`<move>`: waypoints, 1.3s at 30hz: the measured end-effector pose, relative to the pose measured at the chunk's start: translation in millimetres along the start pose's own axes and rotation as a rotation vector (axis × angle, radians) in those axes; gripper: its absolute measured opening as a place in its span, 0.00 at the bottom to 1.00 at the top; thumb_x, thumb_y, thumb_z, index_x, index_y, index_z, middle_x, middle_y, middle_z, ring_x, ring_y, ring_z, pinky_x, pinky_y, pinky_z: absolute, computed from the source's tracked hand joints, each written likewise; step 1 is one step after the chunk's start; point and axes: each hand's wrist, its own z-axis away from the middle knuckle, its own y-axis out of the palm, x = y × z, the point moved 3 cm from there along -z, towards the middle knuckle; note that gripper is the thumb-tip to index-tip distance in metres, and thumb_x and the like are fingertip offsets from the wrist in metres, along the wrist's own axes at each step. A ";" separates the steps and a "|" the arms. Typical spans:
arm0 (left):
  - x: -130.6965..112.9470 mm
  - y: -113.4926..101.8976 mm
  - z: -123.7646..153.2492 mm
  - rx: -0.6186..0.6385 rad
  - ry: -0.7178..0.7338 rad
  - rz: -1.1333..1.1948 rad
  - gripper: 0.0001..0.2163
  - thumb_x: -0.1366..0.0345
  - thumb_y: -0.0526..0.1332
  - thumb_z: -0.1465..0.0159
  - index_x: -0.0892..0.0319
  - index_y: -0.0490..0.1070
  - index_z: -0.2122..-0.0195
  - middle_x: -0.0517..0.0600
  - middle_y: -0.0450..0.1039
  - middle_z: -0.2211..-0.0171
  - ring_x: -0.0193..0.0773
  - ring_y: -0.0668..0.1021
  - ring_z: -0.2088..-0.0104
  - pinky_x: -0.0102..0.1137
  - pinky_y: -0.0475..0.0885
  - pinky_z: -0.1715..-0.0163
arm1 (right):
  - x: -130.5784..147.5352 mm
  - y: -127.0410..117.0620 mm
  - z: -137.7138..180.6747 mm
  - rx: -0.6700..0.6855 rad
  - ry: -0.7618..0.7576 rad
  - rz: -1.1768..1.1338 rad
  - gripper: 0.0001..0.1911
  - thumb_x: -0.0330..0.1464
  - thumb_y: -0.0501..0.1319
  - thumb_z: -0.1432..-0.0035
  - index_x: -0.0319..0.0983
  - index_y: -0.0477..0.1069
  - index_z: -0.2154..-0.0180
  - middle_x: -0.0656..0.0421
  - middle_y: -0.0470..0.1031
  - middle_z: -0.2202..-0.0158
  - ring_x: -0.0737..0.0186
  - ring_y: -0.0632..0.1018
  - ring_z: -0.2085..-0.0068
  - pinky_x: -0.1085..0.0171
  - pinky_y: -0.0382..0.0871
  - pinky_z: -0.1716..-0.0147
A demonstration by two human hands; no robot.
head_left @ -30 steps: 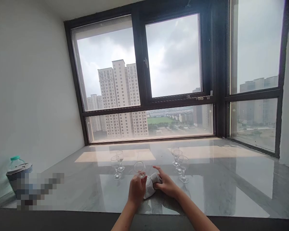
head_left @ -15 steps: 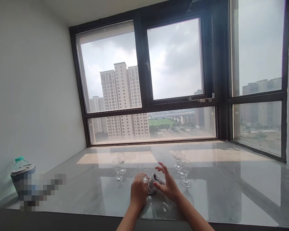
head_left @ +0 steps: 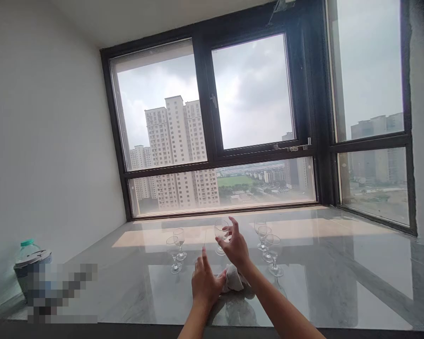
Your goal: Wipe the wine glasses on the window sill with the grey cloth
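Wine glass: stands upright near the middle of the counter. Its long axis is vertical, with the rim pointing up and the stem pointing down. The stem and foot are partly hidden behind the thumb.

Right hand: reaches forward to the right side of the glass bowl, with the fingers spread and raised. The hand is not closed round the glass. The thumb lies at the lower bowl, but it cannot be made out whether skin touches glass.

Left hand: sits nearer the person, palm down and low over the counter, with fingers extended and loosely parted. It grips nothing, and its thumb side lies against the cloth.

Cloth: a crumpled pale rag lying on the counter between the two wrists, below and in front of the glass.

Left pair of glasses: two upright stemmed glasses, just left of the hands.

Right group of glasses: three upright stemmed glasses standing close together, just right of the right hand.

Background: a dark-framed window runs along the far edge of the counter. A green-capped bottle stands behind a lidded dark container at far left by the white wall.
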 end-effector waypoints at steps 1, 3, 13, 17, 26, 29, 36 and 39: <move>-0.2 1.2 -0.2 0.023 -0.007 -0.010 0.39 0.51 0.59 0.41 0.63 0.49 0.33 0.62 0.64 0.42 0.50 0.68 0.44 0.36 0.63 0.47 | -2.5 -5.3 -11.9 -0.009 0.060 0.082 0.42 0.39 0.61 0.48 0.43 0.43 0.36 0.56 0.74 0.55 0.56 0.76 0.59 0.59 0.67 0.61; -0.7 3.3 -0.9 0.065 -0.007 -0.028 0.35 0.49 0.58 0.41 0.63 0.55 0.36 0.62 0.66 0.43 0.50 0.69 0.44 0.37 0.63 0.48 | -10.9 -12.7 -32.8 0.036 0.142 0.276 0.43 0.37 0.61 0.48 0.39 0.43 0.35 0.52 0.74 0.55 0.52 0.75 0.56 0.59 0.66 0.61; -1.4 3.8 -1.1 0.059 0.031 -0.050 0.26 0.51 0.56 0.39 0.63 0.66 0.44 0.60 0.70 0.49 0.49 0.70 0.48 0.37 0.63 0.50 | -52.0 -21.1 -66.4 0.253 0.214 0.830 0.44 0.29 0.61 0.51 0.34 0.47 0.34 0.43 0.73 0.52 0.45 0.72 0.49 0.55 0.61 0.55; -1.2 3.8 -0.9 0.053 0.046 -0.024 0.25 0.52 0.57 0.39 0.62 0.66 0.45 0.59 0.70 0.50 0.48 0.70 0.49 0.36 0.63 0.51 | -58.0 -21.8 -68.5 0.270 0.217 0.904 0.43 0.30 0.62 0.50 0.33 0.49 0.35 0.43 0.75 0.54 0.44 0.70 0.46 0.52 0.57 0.51; -1.1 3.5 -0.6 0.079 0.035 0.001 0.21 0.52 0.56 0.40 0.60 0.68 0.50 0.56 0.70 0.52 0.46 0.71 0.51 0.33 0.63 0.53 | -60.9 -24.1 -66.9 0.297 0.187 1.050 0.41 0.33 0.64 0.50 0.33 0.53 0.36 0.45 0.77 0.56 0.43 0.64 0.41 0.45 0.40 0.43; -1.5 2.5 -0.3 0.082 0.030 -0.003 0.21 0.52 0.56 0.39 0.59 0.68 0.51 0.56 0.70 0.53 0.45 0.71 0.51 0.32 0.63 0.54 | -60.6 -26.8 -70.6 0.300 0.185 1.077 0.40 0.34 0.64 0.50 0.32 0.54 0.37 0.44 0.76 0.55 0.43 0.62 0.40 0.44 0.37 0.43; -2.1 1.4 -0.8 0.082 0.034 -0.002 0.20 0.52 0.56 0.39 0.59 0.69 0.52 0.56 0.71 0.53 0.46 0.71 0.52 0.33 0.63 0.54 | -60.2 -33.0 -74.1 0.286 0.172 1.112 0.37 0.33 0.64 0.49 0.35 0.57 0.38 0.43 0.71 0.49 0.44 0.60 0.39 0.44 0.37 0.42; -1.1 2.0 -0.9 0.075 0.038 0.009 0.20 0.52 0.56 0.39 0.60 0.69 0.52 0.56 0.71 0.54 0.46 0.71 0.52 0.33 0.63 0.54 | -60.0 -35.1 -74.6 0.277 0.170 1.117 0.35 0.31 0.63 0.49 0.36 0.59 0.39 0.44 0.70 0.48 0.45 0.61 0.40 0.43 0.38 0.42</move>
